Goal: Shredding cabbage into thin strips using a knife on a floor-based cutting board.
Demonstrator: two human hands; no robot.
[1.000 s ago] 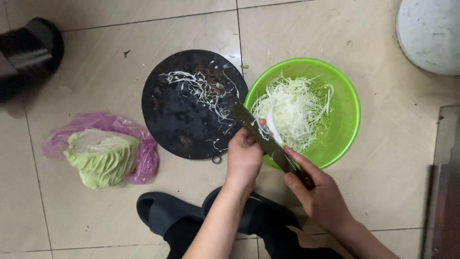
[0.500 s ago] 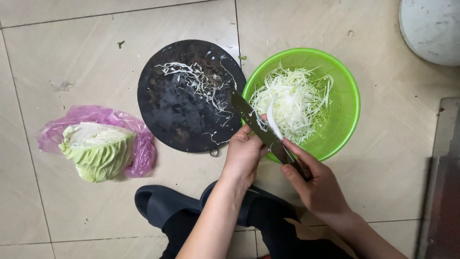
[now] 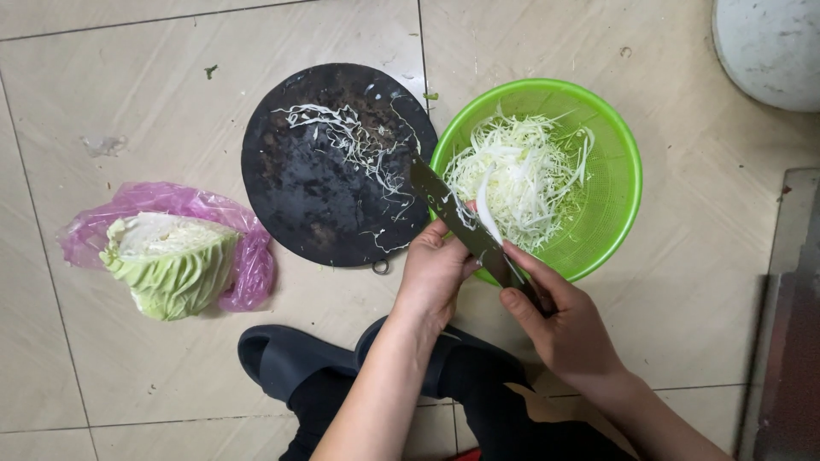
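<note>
Head view shows our right hand point(image 3: 568, 329) still gripping the knife point(image 3: 465, 226) while our left hand point(image 3: 436, 273) has closed onto its blade, wiping cabbage shreds point(image 3: 521, 175) into the green colander point(image 3: 628, 183) just ahead.

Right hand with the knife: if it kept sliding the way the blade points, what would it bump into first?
The right hand points its knife up-left over the round dark cutting board. It would probably first meet the cabbage shreds left there, though blade height is unclear.
</note>
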